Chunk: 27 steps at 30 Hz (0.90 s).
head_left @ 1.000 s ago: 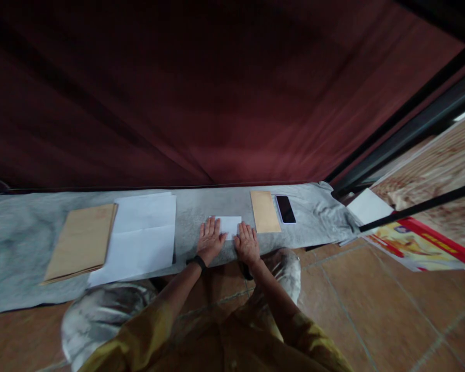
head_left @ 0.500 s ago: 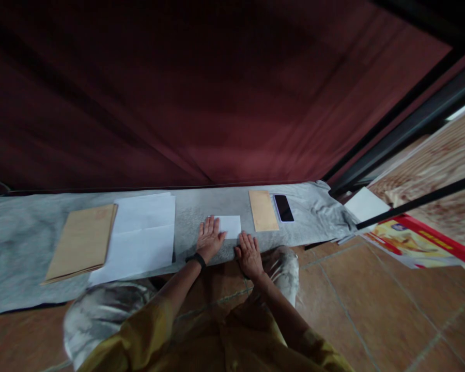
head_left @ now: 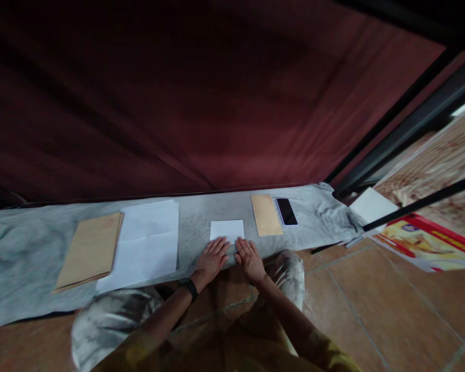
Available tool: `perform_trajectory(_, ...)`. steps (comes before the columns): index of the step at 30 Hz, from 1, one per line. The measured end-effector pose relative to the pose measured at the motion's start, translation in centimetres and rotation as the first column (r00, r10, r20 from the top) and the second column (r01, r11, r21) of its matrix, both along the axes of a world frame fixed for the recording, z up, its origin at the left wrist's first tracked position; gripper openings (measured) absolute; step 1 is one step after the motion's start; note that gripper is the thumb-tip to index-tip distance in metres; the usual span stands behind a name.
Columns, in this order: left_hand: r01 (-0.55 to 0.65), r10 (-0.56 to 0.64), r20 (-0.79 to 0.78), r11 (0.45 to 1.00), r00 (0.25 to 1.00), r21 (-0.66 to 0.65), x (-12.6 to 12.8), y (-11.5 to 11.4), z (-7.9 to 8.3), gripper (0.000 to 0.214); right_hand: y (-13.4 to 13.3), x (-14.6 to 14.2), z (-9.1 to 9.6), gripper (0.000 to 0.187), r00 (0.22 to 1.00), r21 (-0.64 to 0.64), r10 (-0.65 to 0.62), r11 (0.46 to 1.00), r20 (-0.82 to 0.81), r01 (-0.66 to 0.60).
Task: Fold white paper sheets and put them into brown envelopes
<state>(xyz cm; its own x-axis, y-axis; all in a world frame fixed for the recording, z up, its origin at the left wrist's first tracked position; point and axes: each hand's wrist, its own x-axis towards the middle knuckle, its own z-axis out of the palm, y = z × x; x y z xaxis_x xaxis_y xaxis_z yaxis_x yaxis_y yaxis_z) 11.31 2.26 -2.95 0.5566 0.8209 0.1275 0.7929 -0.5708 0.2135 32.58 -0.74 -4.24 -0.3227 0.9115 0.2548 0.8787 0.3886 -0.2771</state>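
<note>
Fingers (head_left: 218, 245) outstretched, gripping nothing, lie on small white paper (head_left: 227, 228), apparently already folded, tan paper (head_left: 266, 215) rightward of them untouched.

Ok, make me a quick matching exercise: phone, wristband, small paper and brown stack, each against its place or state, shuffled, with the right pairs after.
Things:
1. Phone
2. Wristband
3. Small paper
4. Brown stack

Places or states:
A. At the fingertips of the left hand and right hand
B. Farthest left of the four
C. Screen dark
D. Around the left wrist

Right pairs: 1-C, 2-D, 3-A, 4-B
</note>
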Motion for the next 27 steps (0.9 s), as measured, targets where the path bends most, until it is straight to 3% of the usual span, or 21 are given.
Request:
perform_trajectory(7, -0.076, 0.072, -0.102, 0.997, 0.992, -0.035, -2.5, 0.9, 0.2, 0.048, 1.4, 0.7, 1.1, 0.041, 1.0, 0.027, -0.001, 1.0, -0.017, 0.002)
perform_trajectory(13, 0.022, -0.027, -0.215, 0.999, 0.976, -0.025, -0.4, 3.2, 1.7, 0.056, 3.8, -0.3, 1.2, 0.041, 0.995, -0.017, -0.023, 1.0, 0.094, 0.024)
perform_trajectory(21, 0.078, -0.066, -0.276, 0.996, 0.959, 0.033, 1.4, 3.5, 3.0, 0.046, 3.7, -1.4, 1.1, 0.043, 0.986, -0.065, -0.054, 0.996, 0.159, 0.065)
perform_trajectory(27, 0.081, -0.067, -0.251, 0.996, 0.966, 0.043, 2.1, 4.0, 5.6, 0.039, 4.4, -2.7, 2.8, 0.04, 0.989, -0.082, -0.092, 0.991, 0.119, 0.102)
